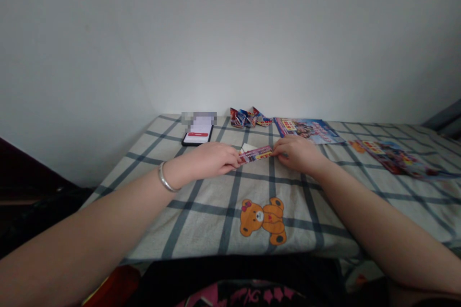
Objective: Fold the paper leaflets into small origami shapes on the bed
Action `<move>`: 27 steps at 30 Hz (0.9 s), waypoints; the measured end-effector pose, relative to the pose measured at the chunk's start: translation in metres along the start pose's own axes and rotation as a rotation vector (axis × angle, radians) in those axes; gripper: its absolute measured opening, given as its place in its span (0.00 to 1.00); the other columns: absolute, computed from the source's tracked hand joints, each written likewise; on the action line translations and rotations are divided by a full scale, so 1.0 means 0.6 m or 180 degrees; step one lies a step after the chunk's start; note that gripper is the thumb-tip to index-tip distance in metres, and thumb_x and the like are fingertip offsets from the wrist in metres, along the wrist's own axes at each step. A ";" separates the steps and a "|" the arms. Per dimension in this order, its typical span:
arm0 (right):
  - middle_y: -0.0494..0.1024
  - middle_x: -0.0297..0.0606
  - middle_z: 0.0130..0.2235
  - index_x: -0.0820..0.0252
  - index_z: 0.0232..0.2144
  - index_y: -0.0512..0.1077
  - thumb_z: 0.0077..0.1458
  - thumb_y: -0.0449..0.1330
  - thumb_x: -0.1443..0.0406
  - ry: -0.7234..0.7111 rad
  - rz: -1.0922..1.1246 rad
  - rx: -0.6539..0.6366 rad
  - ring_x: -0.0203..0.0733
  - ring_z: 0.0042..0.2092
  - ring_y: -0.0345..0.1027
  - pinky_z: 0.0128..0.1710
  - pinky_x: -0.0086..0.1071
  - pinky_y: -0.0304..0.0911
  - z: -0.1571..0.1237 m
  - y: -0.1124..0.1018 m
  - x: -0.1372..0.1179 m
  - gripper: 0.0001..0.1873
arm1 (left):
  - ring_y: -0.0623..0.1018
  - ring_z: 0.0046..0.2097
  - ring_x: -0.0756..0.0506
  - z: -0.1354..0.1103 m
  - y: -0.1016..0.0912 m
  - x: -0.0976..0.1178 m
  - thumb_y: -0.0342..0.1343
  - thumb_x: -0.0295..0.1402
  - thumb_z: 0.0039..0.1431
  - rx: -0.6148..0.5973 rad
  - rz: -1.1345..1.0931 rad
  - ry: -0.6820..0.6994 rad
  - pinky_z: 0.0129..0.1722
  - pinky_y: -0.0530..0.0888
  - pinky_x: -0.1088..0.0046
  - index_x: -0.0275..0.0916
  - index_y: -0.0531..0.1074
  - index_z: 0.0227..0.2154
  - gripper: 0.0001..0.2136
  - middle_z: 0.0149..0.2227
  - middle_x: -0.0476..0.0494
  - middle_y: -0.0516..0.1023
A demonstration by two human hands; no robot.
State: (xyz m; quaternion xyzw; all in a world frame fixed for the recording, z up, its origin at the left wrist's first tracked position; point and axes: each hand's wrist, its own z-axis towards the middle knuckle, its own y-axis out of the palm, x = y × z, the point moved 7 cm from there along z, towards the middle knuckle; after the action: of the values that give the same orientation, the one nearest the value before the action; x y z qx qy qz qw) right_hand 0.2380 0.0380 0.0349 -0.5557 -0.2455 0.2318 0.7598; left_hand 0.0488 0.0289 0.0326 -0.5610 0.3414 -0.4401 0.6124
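A folded piece of printed paper [256, 154], purple with yellow lettering, is held between my two hands just above or on the checked cloth. My left hand [219, 158], with a silver bangle on its wrist, pinches the paper's left end. At the right end, the fingers of my right hand [296, 153] are closed on the same paper. A pale flap of it stands up behind the printed strip. Whether the paper rests on the cloth I cannot tell.
A phone [197, 130] with a lit screen lies at the back left. Folded colourful paper pieces [248, 118] stand near the wall. Printed flyers [309, 129] lie at the back right and far right. The checked cloth [201, 220] has a bear print [264, 220].
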 end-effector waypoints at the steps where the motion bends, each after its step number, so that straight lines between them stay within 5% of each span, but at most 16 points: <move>1: 0.81 0.37 0.40 0.55 0.34 0.80 0.54 0.57 0.71 0.0025 -0.0020 0.0004 0.47 0.41 0.73 0.41 0.38 0.65 -0.001 -0.001 0.001 0.12 | 0.78 0.45 0.48 -0.002 -0.001 -0.001 0.53 0.27 0.62 -0.0014 -0.0040 0.0006 0.46 0.72 0.73 0.42 0.78 0.39 0.08 0.46 0.48 0.79; 13: 0.81 0.35 0.41 0.55 0.36 0.80 0.55 0.56 0.70 0.0070 -0.0122 -0.0176 0.45 0.44 0.74 0.44 0.37 0.66 -0.004 -0.001 0.006 0.13 | 0.79 0.45 0.48 -0.018 -0.018 -0.005 0.56 0.29 0.62 -0.0269 -0.0324 -0.0017 0.47 0.72 0.74 0.44 0.81 0.36 0.08 0.47 0.49 0.80; 27: 0.81 0.37 0.40 0.56 0.32 0.79 0.51 0.56 0.72 0.0242 0.0167 0.0063 0.47 0.44 0.74 0.46 0.39 0.68 -0.007 0.008 0.027 0.13 | 0.76 0.38 0.47 -0.013 -0.016 0.007 0.53 0.33 0.62 0.0268 0.0123 -0.0227 0.39 0.71 0.71 0.39 0.76 0.37 0.08 0.35 0.46 0.77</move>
State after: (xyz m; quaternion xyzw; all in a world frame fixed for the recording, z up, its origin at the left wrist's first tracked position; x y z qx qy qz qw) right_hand 0.2529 0.0461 0.0310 -0.5627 -0.1995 0.2328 0.7677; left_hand 0.0418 0.0224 0.0412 -0.5433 0.3114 -0.4220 0.6556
